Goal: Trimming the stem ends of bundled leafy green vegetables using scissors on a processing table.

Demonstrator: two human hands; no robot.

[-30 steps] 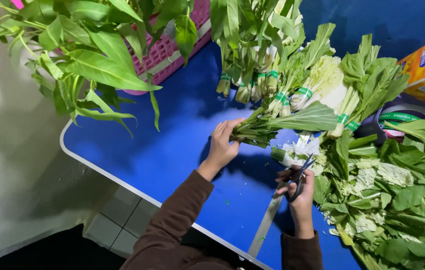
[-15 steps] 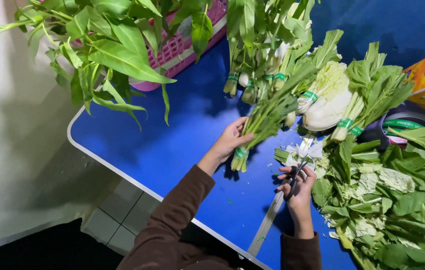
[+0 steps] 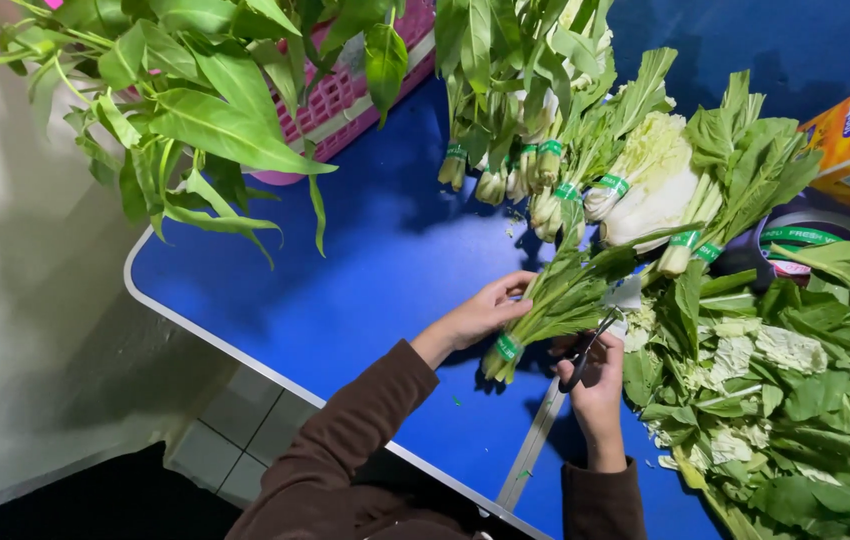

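— Now that the left hand (image 3: pixel 480 315) has drawn the bundle of greens (image 3: pixel 555 300) off the row and towards the near edge of the blue bench (image 3: pixel 365 290), where does it lie?

— Slanting across the bench just ahead of both hands, stem ends low and leaves fanning up to the right. Half a second ago it was further up, close to the banded bunches (image 3: pixel 535 170); a second ago the hand was only reaching its stems.

— And the grip?

— The left hand's fingers are curled lightly round the stalks above the green band (image 3: pixel 508 347), so it is grasping the bundle. The right hand (image 3: pixel 595 385) is clenched through the handles of the scissors (image 3: pixel 590 345), as before, with the blades pointing up beside the stalks.

— So what does the shift mean?

— I judge the bundle is now brought within reach of the blades. It looks fresh: slim pale stalks, long dark leaves, bound once near the base, apart from the loose leaf pile (image 3: pixel 775 400).
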